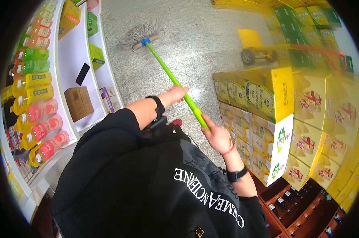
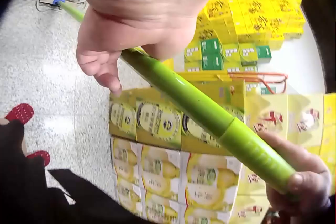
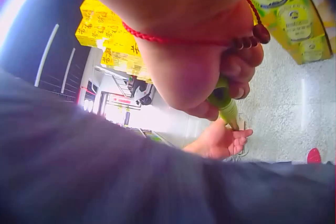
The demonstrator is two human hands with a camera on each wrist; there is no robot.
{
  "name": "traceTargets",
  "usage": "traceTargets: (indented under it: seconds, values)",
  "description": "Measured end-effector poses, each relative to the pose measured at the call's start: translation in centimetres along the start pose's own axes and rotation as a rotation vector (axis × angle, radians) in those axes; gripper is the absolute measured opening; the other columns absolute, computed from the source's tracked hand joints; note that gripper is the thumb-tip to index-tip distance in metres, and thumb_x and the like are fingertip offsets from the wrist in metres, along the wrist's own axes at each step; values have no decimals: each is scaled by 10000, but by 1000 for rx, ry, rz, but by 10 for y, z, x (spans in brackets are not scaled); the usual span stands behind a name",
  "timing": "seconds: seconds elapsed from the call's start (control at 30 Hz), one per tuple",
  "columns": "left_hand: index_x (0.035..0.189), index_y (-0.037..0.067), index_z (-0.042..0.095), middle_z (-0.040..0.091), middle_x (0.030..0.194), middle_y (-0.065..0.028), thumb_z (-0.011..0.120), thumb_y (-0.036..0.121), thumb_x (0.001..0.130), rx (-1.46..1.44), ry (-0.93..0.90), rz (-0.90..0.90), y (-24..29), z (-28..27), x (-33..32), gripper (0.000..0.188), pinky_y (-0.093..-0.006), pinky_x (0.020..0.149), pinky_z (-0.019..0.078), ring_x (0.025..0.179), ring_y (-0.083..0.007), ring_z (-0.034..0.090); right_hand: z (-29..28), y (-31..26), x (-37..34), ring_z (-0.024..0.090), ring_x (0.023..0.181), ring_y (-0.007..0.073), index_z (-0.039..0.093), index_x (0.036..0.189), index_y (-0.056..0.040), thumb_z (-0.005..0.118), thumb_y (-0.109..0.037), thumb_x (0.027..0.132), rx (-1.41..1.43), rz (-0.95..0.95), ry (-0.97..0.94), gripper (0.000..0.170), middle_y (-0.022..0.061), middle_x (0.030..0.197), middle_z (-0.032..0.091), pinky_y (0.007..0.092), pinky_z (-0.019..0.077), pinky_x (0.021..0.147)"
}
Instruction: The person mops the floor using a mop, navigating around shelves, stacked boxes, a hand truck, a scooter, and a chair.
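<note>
A mop with a bright green handle (image 1: 166, 68) slants across the head view. Its grey string head (image 1: 141, 32) lies spread on the speckled floor, joined by a blue clamp (image 1: 145, 41). My left hand (image 1: 174, 95) holds the handle around its middle, and its curled fingers (image 2: 100, 69) show beside the handle in the left wrist view. Higher up, my right hand (image 1: 218, 137) grips the top end, the thumb along it. In the right wrist view the fingers (image 3: 239, 69) of that hand wrap the handle's end.
On the left stands a white shelf (image 1: 74, 55) with bottled drinks (image 1: 38, 81), a small brown carton (image 1: 78, 103) and a black phone-like slab (image 1: 82, 74). Stacked drink cartons (image 1: 247, 93) rise close on the right. Behind them is a yellow hand trolley (image 1: 251, 39) with wheels.
</note>
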State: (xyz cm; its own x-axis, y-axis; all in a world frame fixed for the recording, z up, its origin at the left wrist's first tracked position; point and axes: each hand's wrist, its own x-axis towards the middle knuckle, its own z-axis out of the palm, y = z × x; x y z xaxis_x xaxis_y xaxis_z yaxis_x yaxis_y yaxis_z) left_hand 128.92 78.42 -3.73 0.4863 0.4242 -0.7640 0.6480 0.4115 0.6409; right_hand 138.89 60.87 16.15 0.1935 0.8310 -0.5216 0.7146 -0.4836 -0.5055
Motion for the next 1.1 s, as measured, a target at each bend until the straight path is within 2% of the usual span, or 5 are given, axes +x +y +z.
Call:
traceTargets:
  seconds: [0.47, 0.63, 0.83, 0.93, 1.1]
  values:
    - [1105, -12, 485, 579, 878, -240, 465, 421, 804, 640, -887, -82, 56, 193, -79, 528, -371, 603, 487, 658, -257, 603, 7, 72, -219, 587, 716, 355, 402, 1246, -118, 523, -204, 789, 316, 369, 170, 481, 219, 767, 586, 386, 465, 644]
    - [1097, -16, 482, 591, 825, -225, 463, 388, 815, 638, -894, -109, 68, 208, -33, 493, -372, 608, 493, 654, -257, 607, -9, 77, -191, 599, 879, 291, 387, 1265, -118, 531, -138, 806, 417, 601, 98, 481, 203, 973, 588, 291, 444, 768]
    - [978, -28, 538, 597, 748, -189, 461, 280, 807, 563, -826, -104, 113, 196, 56, 360, -365, 530, 498, 594, -248, 603, -32, 92, -103, 616, 763, 261, 371, 1279, -130, 516, -147, 816, 317, 624, 136, 486, 192, 840, 607, 314, 459, 680]
    - [897, -25, 571, 596, 728, -178, 456, 229, 794, 512, -746, -42, 150, 188, 125, 297, -349, 486, 490, 561, -243, 596, -58, 103, -36, 491, 586, 130, 361, 1287, -88, 497, -134, 824, 502, 572, 272, 484, 72, 687, 538, 268, 426, 578]
    - [902, -36, 589, 605, 753, -176, 463, 230, 793, 669, -406, 145, 239, 165, 203, 313, -348, 555, 495, 637, -263, 612, -95, 132, 100, 532, 668, 154, 348, 1279, -26, 526, -174, 812, 415, 304, 538, 521, 123, 812, 577, 276, 436, 637]
